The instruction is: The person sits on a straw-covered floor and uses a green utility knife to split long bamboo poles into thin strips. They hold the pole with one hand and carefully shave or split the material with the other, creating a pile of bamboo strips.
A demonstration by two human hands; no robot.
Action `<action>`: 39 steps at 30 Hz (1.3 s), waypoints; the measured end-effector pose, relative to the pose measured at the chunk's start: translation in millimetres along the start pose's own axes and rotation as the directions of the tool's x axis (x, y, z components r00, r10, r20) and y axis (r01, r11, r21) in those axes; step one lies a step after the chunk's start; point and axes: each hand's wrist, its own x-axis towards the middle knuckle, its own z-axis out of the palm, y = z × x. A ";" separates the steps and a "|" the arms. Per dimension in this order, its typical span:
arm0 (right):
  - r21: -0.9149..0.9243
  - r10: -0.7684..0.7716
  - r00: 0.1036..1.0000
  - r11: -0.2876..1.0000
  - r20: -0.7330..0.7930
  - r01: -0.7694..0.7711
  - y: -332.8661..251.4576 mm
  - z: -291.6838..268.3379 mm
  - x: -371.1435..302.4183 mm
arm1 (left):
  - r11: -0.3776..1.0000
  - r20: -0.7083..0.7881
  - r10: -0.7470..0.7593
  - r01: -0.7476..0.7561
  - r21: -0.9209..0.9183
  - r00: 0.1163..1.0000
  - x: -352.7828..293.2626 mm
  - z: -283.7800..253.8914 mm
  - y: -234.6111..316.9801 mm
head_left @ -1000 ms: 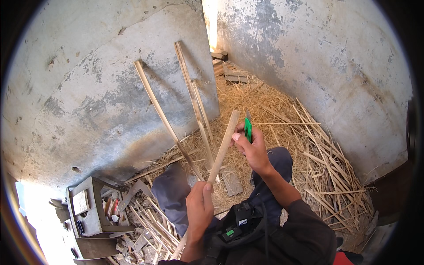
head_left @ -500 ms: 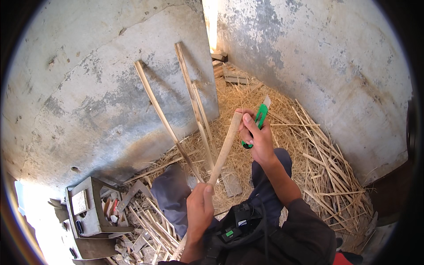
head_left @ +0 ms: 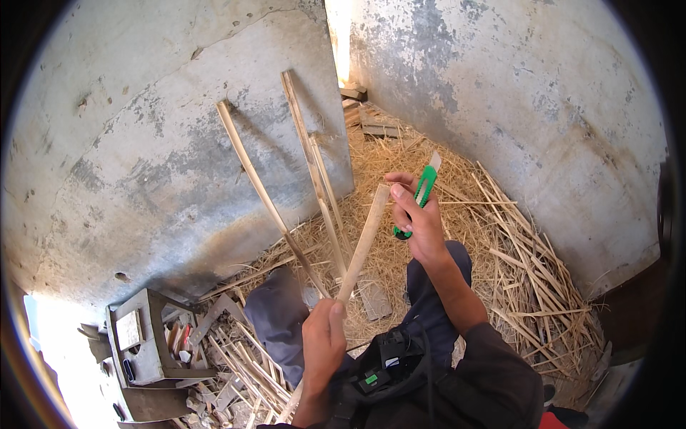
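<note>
My left hand [head_left: 324,337] is closed round the lower part of a flat, pale bamboo strip [head_left: 365,242]. The strip slants up and to the right, and its lower end runs back past my left forearm. A green utility knife [head_left: 426,187] with its blade out lies in my right hand [head_left: 420,220], the blade pointing up, away from the strip. My right thumb and fingertips are at the strip's upper end; whether they touch it I cannot tell.
Several long bamboo strips [head_left: 261,184] lean on the left wall [head_left: 164,164]. Shavings [head_left: 386,154] cover the floor, and a heap of split strips [head_left: 539,293] lies along the right wall. At lower left stands a worn wooden box [head_left: 153,365] with small things inside, beside more strips [head_left: 246,365].
My right fingers have loosened and spread a little at the strip's upper end, and the knife has moved slightly up and right. My left hand stays where it was.
</note>
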 end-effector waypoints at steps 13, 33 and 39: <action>0.001 -0.157 0.984 0.988 -0.082 0.157 5.1 -1.5 -1.8 | 1.000 -0.007 -0.022 0.022 0.020 1.000 0.6 -0.2 -0.8; -0.447 -0.214 0.943 0.838 0.255 0.311 -18.2 -12.2 -25.9 | 0.998 -0.126 -0.053 0.048 -0.046 0.991 9.5 -1.4 -13.3; -0.515 -0.302 0.879 0.721 0.368 0.464 -23.0 -4.0 -17.7 | 0.999 -0.112 -0.047 0.046 -0.013 0.993 8.1 1.6 -12.2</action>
